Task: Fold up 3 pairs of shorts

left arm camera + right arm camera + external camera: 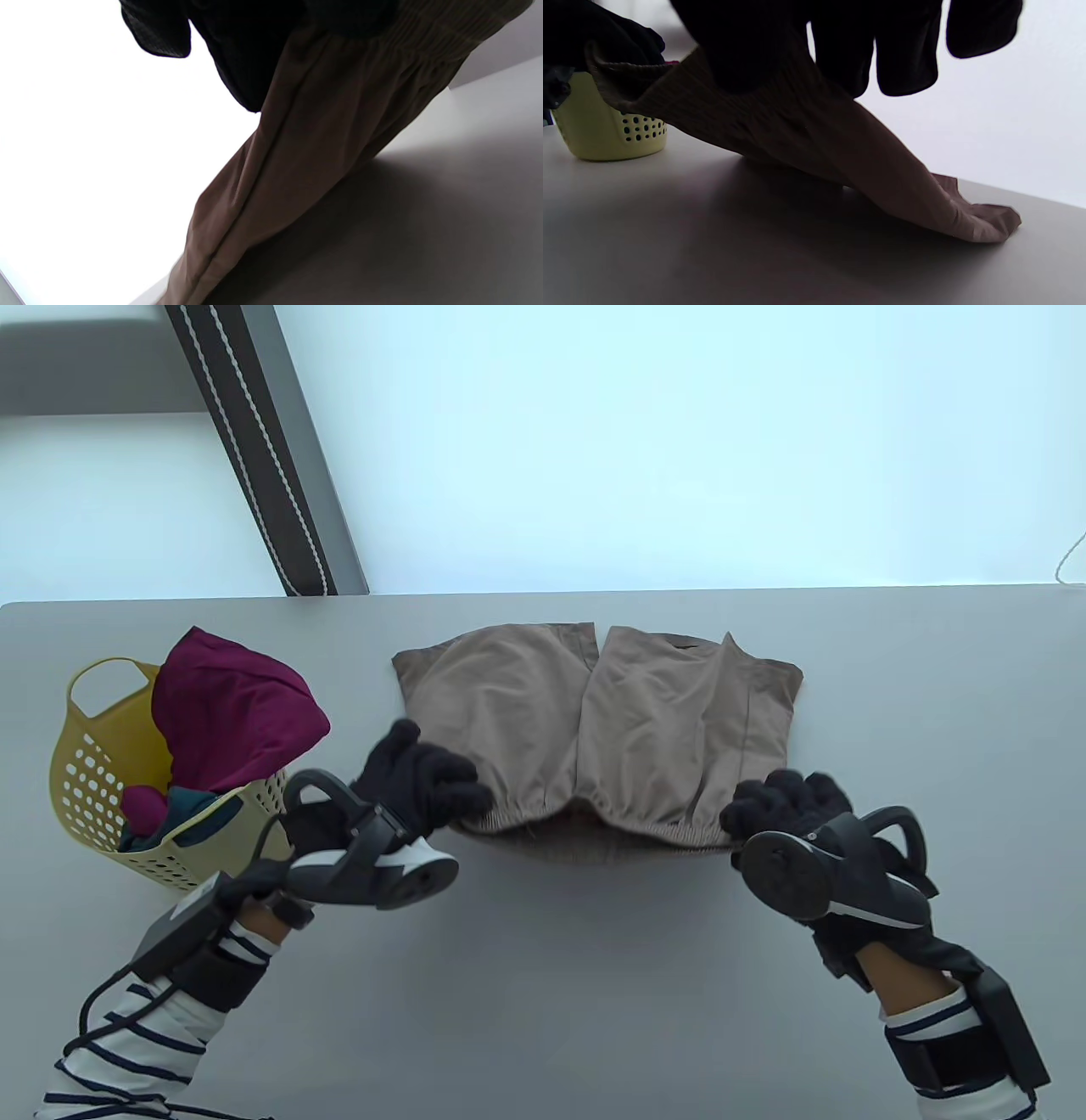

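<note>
My left hand [424, 785] and right hand [785, 806] each pinch an end of the ribbed waistband of the tan cotton shorts [594, 721], lifted between my grips; the legs trail away onto the grey table [543, 984].

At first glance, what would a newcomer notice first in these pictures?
The tan shorts in the middle of the grey table stand out: the left hand and the right hand each grip one end of the waistband, lifted off the table while the leg ends lie flat. At the left stands a yellow basket with a maroon garment heaped in it.
</note>
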`<state>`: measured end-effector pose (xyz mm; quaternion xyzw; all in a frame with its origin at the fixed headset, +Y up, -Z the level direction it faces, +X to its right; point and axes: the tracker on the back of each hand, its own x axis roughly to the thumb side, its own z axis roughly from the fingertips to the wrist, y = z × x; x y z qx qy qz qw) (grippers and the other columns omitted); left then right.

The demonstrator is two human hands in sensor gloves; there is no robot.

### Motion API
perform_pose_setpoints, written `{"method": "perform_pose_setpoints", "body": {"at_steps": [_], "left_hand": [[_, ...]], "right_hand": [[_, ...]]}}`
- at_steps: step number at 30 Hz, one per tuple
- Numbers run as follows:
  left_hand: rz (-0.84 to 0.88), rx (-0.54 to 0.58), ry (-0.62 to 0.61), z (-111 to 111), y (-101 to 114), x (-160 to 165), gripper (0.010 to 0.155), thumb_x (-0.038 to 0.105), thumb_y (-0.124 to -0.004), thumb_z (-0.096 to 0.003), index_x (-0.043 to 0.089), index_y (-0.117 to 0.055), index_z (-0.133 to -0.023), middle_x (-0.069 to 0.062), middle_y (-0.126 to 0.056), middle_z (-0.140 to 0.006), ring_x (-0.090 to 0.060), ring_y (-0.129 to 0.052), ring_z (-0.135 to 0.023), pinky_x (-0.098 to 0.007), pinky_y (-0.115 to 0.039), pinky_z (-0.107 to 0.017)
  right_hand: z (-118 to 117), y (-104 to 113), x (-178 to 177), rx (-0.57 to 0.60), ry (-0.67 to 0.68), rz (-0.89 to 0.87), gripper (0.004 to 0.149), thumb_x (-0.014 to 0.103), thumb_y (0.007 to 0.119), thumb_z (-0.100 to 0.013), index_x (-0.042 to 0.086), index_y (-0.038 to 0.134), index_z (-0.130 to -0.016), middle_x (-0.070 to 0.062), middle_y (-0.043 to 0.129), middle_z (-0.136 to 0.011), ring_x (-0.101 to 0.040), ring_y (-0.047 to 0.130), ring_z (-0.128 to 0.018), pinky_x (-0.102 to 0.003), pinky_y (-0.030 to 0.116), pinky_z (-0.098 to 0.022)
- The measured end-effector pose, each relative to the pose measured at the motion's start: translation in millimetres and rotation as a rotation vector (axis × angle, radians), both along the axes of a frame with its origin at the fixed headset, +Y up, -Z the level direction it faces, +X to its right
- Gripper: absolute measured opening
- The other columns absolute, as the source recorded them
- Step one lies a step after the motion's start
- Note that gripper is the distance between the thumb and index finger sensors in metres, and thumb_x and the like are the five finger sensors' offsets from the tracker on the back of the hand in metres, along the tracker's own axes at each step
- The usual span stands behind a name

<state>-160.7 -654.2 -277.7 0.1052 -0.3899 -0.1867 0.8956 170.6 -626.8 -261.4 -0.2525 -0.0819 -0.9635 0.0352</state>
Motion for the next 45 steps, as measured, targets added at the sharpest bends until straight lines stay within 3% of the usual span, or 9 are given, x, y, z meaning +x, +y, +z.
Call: {"method": "perform_pose_setpoints", "body": {"at_steps": [4, 8, 21, 24, 26, 32, 37, 41, 45], "left_hand": [[-0.187, -0.265, 0.033, 11.2, -71.7, 5.5, 0.055, 0.037, -0.062, -0.0446, 0.039, -0.050, -0.098, 0.007, -0.074, -0.106, -0.017, -0.094, -0.091, -0.053, -0.069, -0.074], [-0.270, -0.434, 0.053, 27.0, -92.0, 0.5, 0.053, 0.033, -0.060, -0.0500, 0.031, -0.048, -0.102, -0.002, -0.063, -0.112, -0.030, -0.079, -0.101, -0.060, -0.063, -0.074], [-0.416, -0.462, -0.086, 89.0, -92.9, -3.5, 0.053, 0.039, -0.056, -0.0516, 0.025, -0.049, -0.103, -0.009, -0.059, -0.114, -0.035, -0.078, -0.100, -0.063, -0.060, -0.074], [-0.393, -0.450, -0.086, 82.4, -85.7, -3.7, 0.054, 0.043, -0.050, -0.0514, 0.030, -0.046, -0.104, -0.015, -0.048, -0.117, -0.037, -0.073, -0.101, -0.065, -0.056, -0.074], [-0.202, -0.260, -0.028, 69.8, -67.9, -6.9, 0.059, 0.048, -0.044, -0.0490, 0.031, -0.036, -0.105, -0.023, -0.046, -0.115, -0.038, -0.071, -0.100, -0.065, -0.057, -0.074], [-0.186, -0.124, 0.232, 8.2, -49.9, -9.1, 0.083, 0.053, -0.027, -0.0453, 0.002, -0.002, -0.106, -0.031, -0.047, -0.115, -0.045, -0.074, -0.097, -0.069, -0.056, -0.072], [-0.373, -0.264, 0.413, -31.6, -91.2, -10.1, 0.081, 0.049, -0.023, -0.0436, 0.014, -0.057, -0.108, -0.032, -0.049, -0.115, -0.045, -0.077, -0.093, -0.070, -0.056, -0.070], [-0.434, -0.283, 0.431, -34.7, -104.8, -14.2, 0.077, 0.048, -0.024, -0.0442, 0.014, -0.059, -0.104, -0.029, -0.051, -0.115, -0.043, -0.078, -0.093, -0.069, -0.057, -0.071], [-0.441, -0.321, 0.358, -18.5, -98.8, -10.0, 0.075, 0.048, -0.027, -0.0455, 0.015, -0.066, -0.101, -0.028, -0.051, -0.115, -0.044, -0.078, -0.094, -0.069, -0.057, -0.071]], "right_hand": [[-9.1, -76.3, -13.4, -0.363, 0.021, 0.071, 0.064, 0.045, 0.069, -0.046, 0.008, 0.043, -0.091, -0.031, 0.043, -0.103, -0.061, 0.058, -0.088, -0.068, 0.053, -0.059], [-5.4, -118.6, -18.0, -0.629, 0.017, 0.083, 0.059, 0.048, 0.063, -0.048, 0.004, 0.054, -0.086, -0.035, 0.042, -0.096, -0.061, 0.055, -0.080, -0.060, 0.068, -0.053], [23.3, -114.2, -23.8, -0.623, 0.057, 0.134, 0.045, 0.046, 0.063, -0.049, 0.009, 0.081, -0.068, -0.028, 0.067, -0.080, -0.050, 0.078, -0.067, -0.049, 0.084, -0.041], [17.3, -109.4, -24.4, -0.645, 0.029, 0.128, 0.048, 0.046, 0.063, -0.049, 0.007, 0.078, -0.072, -0.028, 0.069, -0.082, -0.049, 0.081, -0.069, -0.049, 0.083, -0.042], [7.8, -91.1, -25.3, -0.578, -0.021, 0.052, 0.053, 0.047, 0.062, -0.049, 0.003, 0.073, -0.076, -0.031, 0.073, -0.083, -0.050, 0.083, -0.068, -0.050, 0.083, -0.042], [-45.8, -39.3, -35.9, -0.302, -0.242, -0.171, 0.073, 0.050, 0.059, -0.050, -0.006, 0.051, -0.096, -0.039, 0.074, -0.082, -0.054, 0.088, -0.064, -0.050, 0.085, -0.038], [-101.6, -67.6, -45.5, -0.443, -0.466, -0.100, 0.082, 0.053, 0.055, -0.050, -0.011, 0.041, -0.100, -0.041, 0.077, -0.077, -0.051, 0.093, -0.057, -0.047, 0.088, -0.031], [-130.5, -120.0, -51.8, -0.729, -0.615, -0.049, 0.087, 0.054, 0.055, -0.050, -0.015, 0.038, -0.100, -0.047, 0.075, -0.067, -0.051, 0.095, -0.053, -0.044, 0.091, -0.026], [-148.0, -123.4, -59.8, -0.644, -0.736, 0.016, 0.090, 0.055, 0.053, -0.050, -0.018, 0.034, -0.099, -0.056, 0.071, -0.064, -0.059, 0.091, -0.050, -0.047, 0.090, -0.026]]}}
